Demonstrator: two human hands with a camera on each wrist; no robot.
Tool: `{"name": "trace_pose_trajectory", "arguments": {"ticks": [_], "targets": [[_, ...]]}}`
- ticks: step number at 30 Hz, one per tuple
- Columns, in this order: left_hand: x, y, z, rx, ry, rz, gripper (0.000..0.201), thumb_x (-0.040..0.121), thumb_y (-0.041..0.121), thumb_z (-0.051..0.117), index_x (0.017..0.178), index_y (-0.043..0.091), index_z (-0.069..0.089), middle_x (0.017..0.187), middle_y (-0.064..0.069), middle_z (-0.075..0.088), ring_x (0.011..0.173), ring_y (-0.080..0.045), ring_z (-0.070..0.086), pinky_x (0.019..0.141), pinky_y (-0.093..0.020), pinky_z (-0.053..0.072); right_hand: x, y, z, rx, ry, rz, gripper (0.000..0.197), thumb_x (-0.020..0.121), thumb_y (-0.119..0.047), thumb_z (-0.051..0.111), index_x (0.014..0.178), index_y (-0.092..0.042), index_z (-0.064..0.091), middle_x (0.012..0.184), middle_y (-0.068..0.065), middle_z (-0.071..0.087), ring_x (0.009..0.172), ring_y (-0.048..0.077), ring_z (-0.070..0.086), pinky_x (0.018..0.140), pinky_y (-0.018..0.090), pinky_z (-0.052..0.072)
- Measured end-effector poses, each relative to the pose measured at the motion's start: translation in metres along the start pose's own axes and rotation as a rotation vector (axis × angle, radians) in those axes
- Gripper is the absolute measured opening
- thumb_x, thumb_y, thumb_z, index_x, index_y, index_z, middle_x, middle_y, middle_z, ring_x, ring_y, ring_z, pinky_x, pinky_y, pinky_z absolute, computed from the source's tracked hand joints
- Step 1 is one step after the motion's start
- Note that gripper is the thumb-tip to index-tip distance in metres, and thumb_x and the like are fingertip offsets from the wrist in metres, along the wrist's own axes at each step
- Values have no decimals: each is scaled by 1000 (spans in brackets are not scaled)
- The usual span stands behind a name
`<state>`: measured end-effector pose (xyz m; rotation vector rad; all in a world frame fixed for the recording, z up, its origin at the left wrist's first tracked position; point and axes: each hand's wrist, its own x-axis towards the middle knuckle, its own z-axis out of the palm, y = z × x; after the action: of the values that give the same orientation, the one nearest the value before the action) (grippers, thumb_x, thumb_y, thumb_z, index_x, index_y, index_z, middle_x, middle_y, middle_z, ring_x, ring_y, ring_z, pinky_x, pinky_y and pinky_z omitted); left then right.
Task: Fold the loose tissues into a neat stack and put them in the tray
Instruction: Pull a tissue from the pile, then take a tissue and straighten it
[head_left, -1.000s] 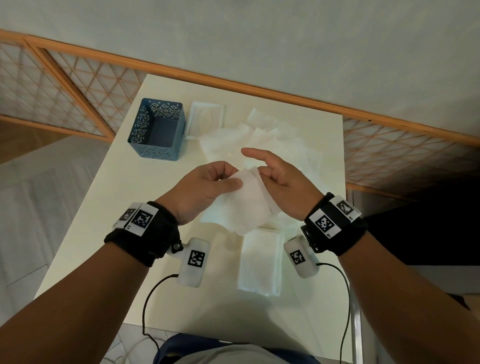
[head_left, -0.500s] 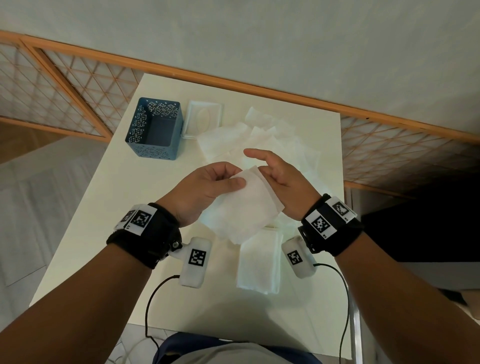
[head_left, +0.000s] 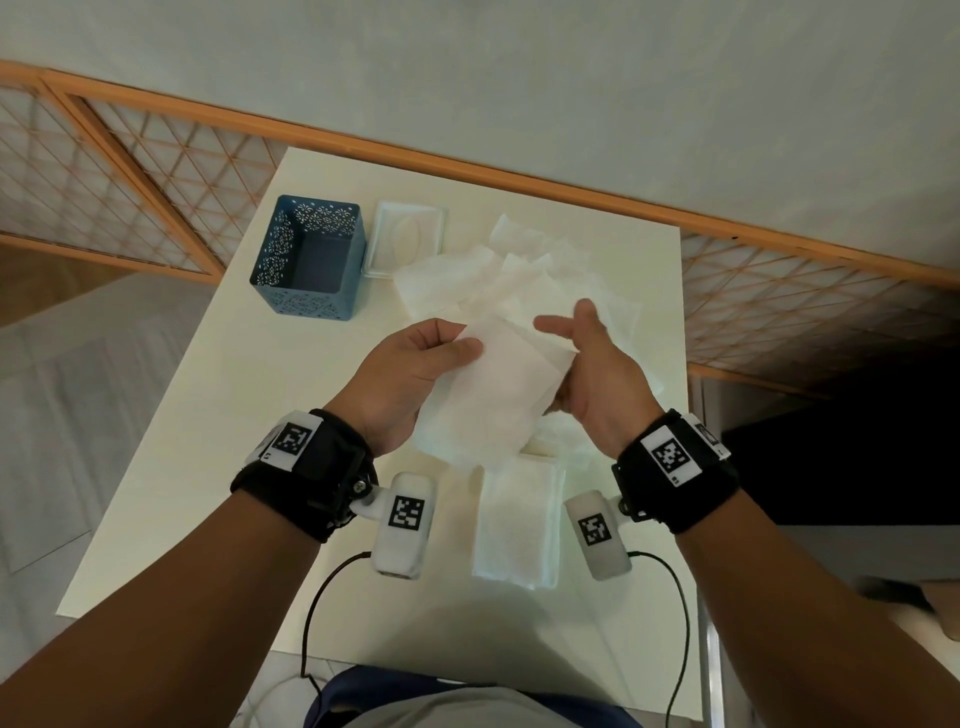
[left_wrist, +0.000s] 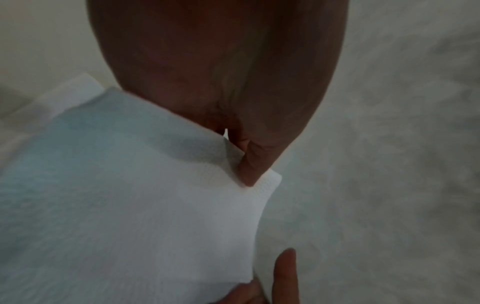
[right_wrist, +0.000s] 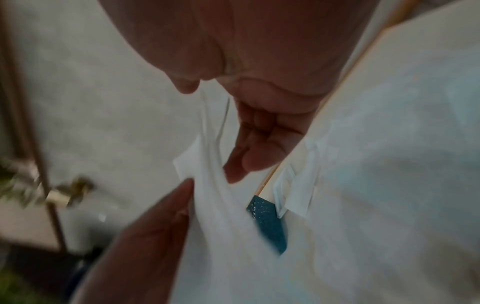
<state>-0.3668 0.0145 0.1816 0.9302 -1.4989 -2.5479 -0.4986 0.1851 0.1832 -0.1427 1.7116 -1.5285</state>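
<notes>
A white tissue (head_left: 493, 395) hangs in the air between both hands, above the table's middle. My left hand (head_left: 467, 345) pinches its upper left corner between thumb and fingers; the left wrist view shows the thumb (left_wrist: 257, 164) on that corner of the tissue (left_wrist: 130, 205). My right hand (head_left: 561, 317) stands at the tissue's right edge with the thumb raised and the index finger stretched out; its lower fingers (right_wrist: 249, 156) lie behind the sheet (right_wrist: 221, 205). A folded stack (head_left: 519, 519) lies on the table below. Loose tissues (head_left: 524, 270) spread behind. The blue perforated tray (head_left: 311, 260) stands back left.
A white lid-like box (head_left: 410, 236) lies right of the tray. The white table (head_left: 260, 415) has its right edge close to my right wrist. An orange lattice railing (head_left: 779, 291) runs behind and beside it. Two cables hang off the front edge.
The hands have drawn slightly apart, so the tissue is stretched wider between them. My right hand has slid to the sheet's right edge and its thumb has lifted.
</notes>
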Motion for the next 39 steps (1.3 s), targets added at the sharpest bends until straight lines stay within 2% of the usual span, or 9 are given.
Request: {"name": "trace_pose_trajectory", "arguments": {"ticks": [5,11,15,21,26,29,33,36,39], "targets": [[4,-5,5,-107,113,-14,8,101,12,67,97,18,72,100,-3,78,88,-20,74,77,-37,62,-10,16,4,327,-40,217,70,101,-68,41,135,-10,59,112,17,75,105,38,71,93,51,57],[6,-18,8,-230,165,-52,14,98,15,71,112,12,70,114,-9,77,106,-29,74,98,-49,59,-17,42,18,191,-10,121,39,109,-41,51,134,-15,65,124,7,75,116,26,72,104,54,55],[8,-27,5,-338,80,-125,57,99,19,72,150,3,52,143,-19,64,131,-38,63,112,-56,50,-18,51,24,196,-1,90,50,103,-51,53,140,-20,63,134,3,71,126,23,67,111,55,48],[11,-33,5,-368,11,-194,47,106,23,58,149,4,55,146,-20,62,134,-38,61,114,-56,47,-25,53,30,164,41,83,43,106,-51,49,129,-22,69,123,-1,76,118,18,71,103,42,55],[15,-44,2,-365,130,-231,47,98,23,69,140,3,63,138,-18,68,125,-39,67,109,-58,52,-24,62,26,-55,60,-19,47,97,-53,64,116,-11,68,113,17,72,102,30,72,88,51,58],[11,-47,9,-296,210,-194,38,98,18,69,132,0,68,127,-19,73,117,-40,71,103,-55,57,-23,70,22,-171,111,-73,53,87,-56,59,105,-7,65,103,21,69,85,25,63,76,44,52],[9,-65,12,-12,301,-117,17,97,12,70,114,11,71,114,-15,77,94,-29,74,83,-42,60,-26,83,10,-230,147,-11,57,89,-56,57,97,0,61,84,7,63,77,20,56,72,39,46],[6,-88,8,247,339,-62,25,97,13,72,119,22,64,102,-5,72,83,-19,70,68,-29,52,-35,98,-2,-316,124,60,49,98,-42,56,85,5,52,74,3,51,70,19,47,66,34,38],[1,-117,7,409,326,-69,32,95,17,76,122,22,60,98,-2,71,82,-17,70,67,-26,53,-44,120,-10,-502,122,101,29,102,-28,59,80,-14,48,69,-6,53,64,18,48,58,25,38]]}}
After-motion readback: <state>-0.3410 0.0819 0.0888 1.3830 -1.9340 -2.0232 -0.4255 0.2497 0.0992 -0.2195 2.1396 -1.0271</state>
